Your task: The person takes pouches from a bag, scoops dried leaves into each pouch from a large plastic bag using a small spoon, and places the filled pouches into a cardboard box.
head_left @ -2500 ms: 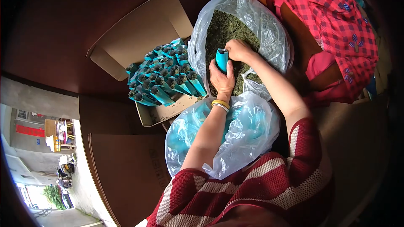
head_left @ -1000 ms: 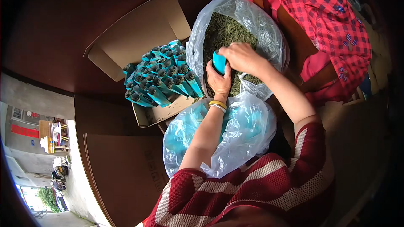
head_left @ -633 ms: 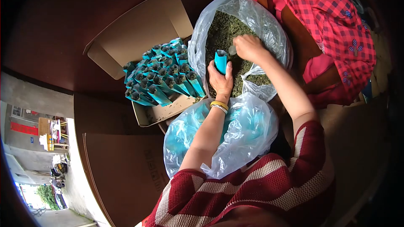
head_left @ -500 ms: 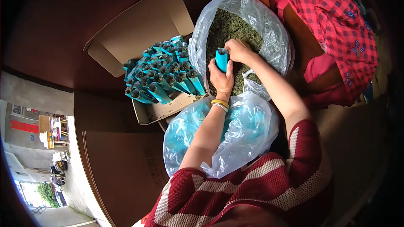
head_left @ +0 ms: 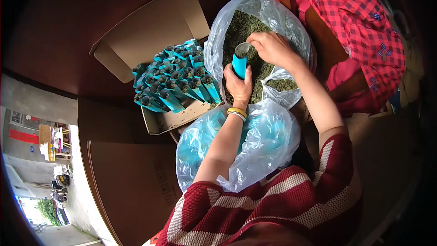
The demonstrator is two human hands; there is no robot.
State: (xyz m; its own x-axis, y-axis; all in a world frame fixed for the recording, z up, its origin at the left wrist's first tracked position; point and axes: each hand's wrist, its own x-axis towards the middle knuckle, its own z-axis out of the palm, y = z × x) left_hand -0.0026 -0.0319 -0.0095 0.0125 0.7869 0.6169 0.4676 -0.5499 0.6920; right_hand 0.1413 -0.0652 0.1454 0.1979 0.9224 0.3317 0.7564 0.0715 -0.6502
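Note:
My left hand [head_left: 238,84] is wrapped round a small teal packet [head_left: 239,66], held upright with its open mouth at the top. In my right hand [head_left: 271,48] is a small scoop [head_left: 243,49], its bowl tilted at the packet's mouth. Both hands are over a large clear plastic bag [head_left: 306,48] of dried green leaf bits [head_left: 250,23]. To the left, an open cardboard box [head_left: 175,119] holds several teal packets [head_left: 175,75] standing in rows, with green bits in their mouths.
Below my left forearm lies a clear plastic bag [head_left: 259,143] with teal packets showing through. Red checked cloth [head_left: 364,32] hangs over a wooden chair [head_left: 323,29] at the upper right. A large cardboard box [head_left: 132,182] stands at lower left.
My right hand has come up out of the leaf bits, and the scoop now shows at the packet's mouth. The left hand and packet have hardly moved.

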